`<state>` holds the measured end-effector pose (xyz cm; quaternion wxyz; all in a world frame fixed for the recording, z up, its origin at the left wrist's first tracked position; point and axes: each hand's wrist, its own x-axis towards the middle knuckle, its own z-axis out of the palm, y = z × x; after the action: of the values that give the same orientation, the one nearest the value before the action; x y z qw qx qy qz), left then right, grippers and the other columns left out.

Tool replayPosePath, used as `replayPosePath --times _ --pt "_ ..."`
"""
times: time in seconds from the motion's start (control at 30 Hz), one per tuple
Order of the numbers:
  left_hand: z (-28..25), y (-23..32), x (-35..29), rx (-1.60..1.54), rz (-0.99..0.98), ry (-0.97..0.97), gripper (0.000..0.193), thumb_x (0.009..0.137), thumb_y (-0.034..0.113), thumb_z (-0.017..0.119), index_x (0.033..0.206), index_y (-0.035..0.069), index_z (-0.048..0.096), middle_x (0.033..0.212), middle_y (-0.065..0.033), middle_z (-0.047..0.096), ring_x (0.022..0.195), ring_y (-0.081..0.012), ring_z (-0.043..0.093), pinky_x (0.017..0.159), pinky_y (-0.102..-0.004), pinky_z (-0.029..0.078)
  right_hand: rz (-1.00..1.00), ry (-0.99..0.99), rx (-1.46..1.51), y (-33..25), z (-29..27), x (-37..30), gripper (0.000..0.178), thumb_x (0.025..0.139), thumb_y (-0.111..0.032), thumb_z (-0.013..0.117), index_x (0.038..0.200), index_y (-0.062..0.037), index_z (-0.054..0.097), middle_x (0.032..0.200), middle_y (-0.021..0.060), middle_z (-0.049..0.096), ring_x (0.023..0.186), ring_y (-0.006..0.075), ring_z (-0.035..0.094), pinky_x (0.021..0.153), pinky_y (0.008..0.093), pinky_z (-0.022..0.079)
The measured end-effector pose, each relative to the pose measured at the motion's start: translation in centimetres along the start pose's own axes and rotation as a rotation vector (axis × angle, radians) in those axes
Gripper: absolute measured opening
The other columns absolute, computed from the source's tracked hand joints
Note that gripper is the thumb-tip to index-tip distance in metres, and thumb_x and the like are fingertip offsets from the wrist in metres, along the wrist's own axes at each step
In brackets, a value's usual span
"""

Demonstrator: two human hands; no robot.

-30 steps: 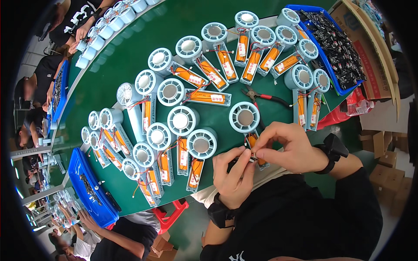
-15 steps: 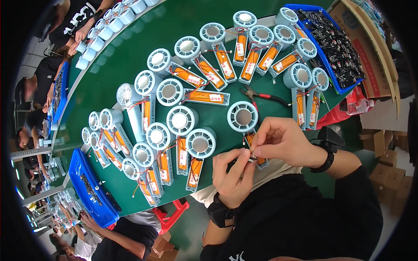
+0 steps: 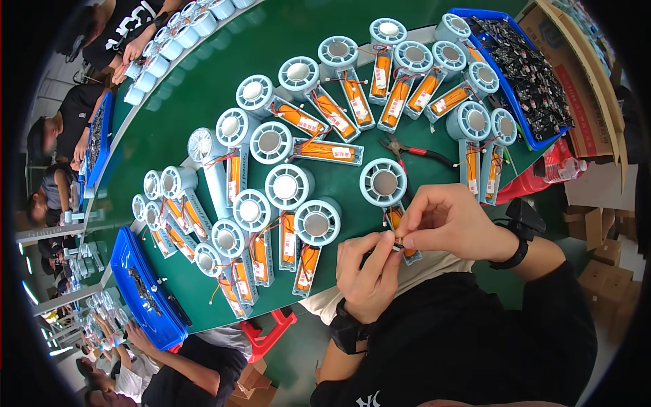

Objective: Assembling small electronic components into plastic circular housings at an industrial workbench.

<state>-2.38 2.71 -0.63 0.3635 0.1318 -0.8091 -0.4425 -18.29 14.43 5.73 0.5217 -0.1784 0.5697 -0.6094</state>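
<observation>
My left hand (image 3: 366, 279) and my right hand (image 3: 444, 222) meet near the table's front edge. Both are closed in a fingertip pinch on a small part (image 3: 399, 246), dark with a light edge; its exact kind is too small to tell. Just beyond my fingers lies a light-blue handheld fan (image 3: 384, 182), its round head pointing away from me. The fan's open handle holds an orange battery (image 3: 396, 216) with thin wires, partly covered by my hands. Red-and-black pliers (image 3: 434, 156) lie open-jawed behind that fan.
Several similar fans (image 3: 316, 222) with open handles spread over the green table (image 3: 339, 271). A blue tray (image 3: 542, 142) of small dark parts stands at the far right, beside a cardboard box (image 3: 583, 122). Another blue tray (image 3: 163, 330) sits at the left, near a person's arm (image 3: 183, 370).
The whole scene has shifted slightly right in the picture. My hands stay pinched together, and the small part between them shows at a slightly different angle.
</observation>
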Motion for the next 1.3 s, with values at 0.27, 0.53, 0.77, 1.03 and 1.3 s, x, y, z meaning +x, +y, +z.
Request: replayPosePath --times 0.27,0.53,0.77,1.03,1.3 --pt "-1.7 0.2 0.2 0.189 0.033 0.002 0.039 0.081 -0.007 0.077 0.119 0.004 0.074 0.102 -0.0096 0.071 0.089 -0.0276 0.067 0.076 -0.0363 0.055 -0.031 -0.063 -0.026 -0.2 1.0 1.3 0.017 0.087 0.004 0.079 0.095 -0.0014 0.065 0.096 0.0087 0.074 0.089 0.0125 0.071 0.079 0.0276 0.059" --pt "-0.7 1.1 0.3 0.096 0.109 0.058 0.047 0.077 0.003 0.079 0.124 0.004 0.072 0.103 -0.0083 0.069 0.084 -0.0258 0.065 0.073 -0.0348 0.048 -0.131 0.104 -0.016 1.7 0.1 -0.5 0.026 0.077 0.005 0.079 0.091 -0.0057 0.06 0.091 0.0056 0.071 0.082 0.0123 0.067 0.074 0.0246 0.054" --pt "-1.1 2.4 0.1 0.131 0.082 0.058 0.049 0.079 0.004 0.08 0.126 0.002 0.069 0.106 -0.009 0.067 0.085 -0.024 0.063 0.072 -0.0349 0.045 -0.031 0.005 -0.061 0.7 -1.4 0.4 0.02 0.08 0.005 0.075 0.092 -0.0036 0.061 0.097 0.0072 0.072 0.088 0.013 0.067 0.075 0.0281 0.055" --pt "-1.6 2.6 -0.5 0.105 -0.075 0.03 0.045 0.085 0.008 0.079 0.128 0.001 0.067 0.109 -0.0096 0.067 0.089 -0.0263 0.063 0.074 -0.0366 0.046 -0.926 -0.081 -1.183 -3.0 2.2 2.3 0.023 0.08 0.01 0.069 0.1 -0.0013 0.067 0.101 0.0115 0.073 0.083 0.0285 0.071 0.074 0.0358 0.057" --pt "-1.0 2.3 -1.0 0.054 -0.139 -0.001 0.042 0.091 0.007 0.075 0.131 0.0 0.065 0.112 -0.012 0.066 0.095 -0.0256 0.066 0.082 -0.0354 0.051 -0.901 -0.216 -1.243 -2.9 1.2 2.6 0.03 0.071 0.007 0.073 0.1 -0.002 0.07 0.097 0.0111 0.072 0.077 0.0313 0.069 0.066 0.0391 0.055"
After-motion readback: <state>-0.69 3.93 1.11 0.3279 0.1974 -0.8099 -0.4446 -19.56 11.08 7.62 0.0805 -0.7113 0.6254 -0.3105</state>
